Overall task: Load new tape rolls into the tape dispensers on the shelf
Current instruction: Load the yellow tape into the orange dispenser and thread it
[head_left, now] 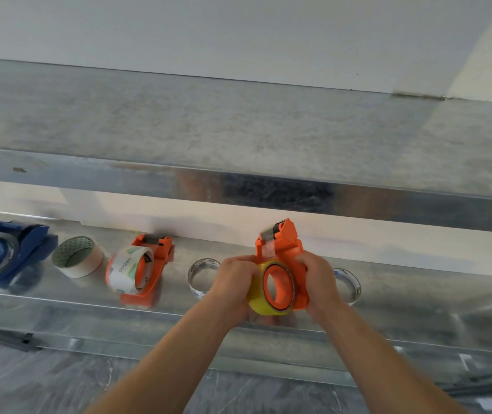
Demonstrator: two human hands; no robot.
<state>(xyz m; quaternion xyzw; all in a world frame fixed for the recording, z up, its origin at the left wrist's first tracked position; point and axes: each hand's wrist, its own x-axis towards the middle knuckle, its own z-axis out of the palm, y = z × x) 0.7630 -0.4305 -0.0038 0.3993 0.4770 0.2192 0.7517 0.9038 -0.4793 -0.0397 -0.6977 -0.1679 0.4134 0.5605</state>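
The head camera looks forward and down, close over the metal shelf.

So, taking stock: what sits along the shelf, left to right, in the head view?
Blue dispenser → beige roll → orange dispenser with clear tape → clear roll → hand-held orange dispenser with yellow roll → second clear roll.
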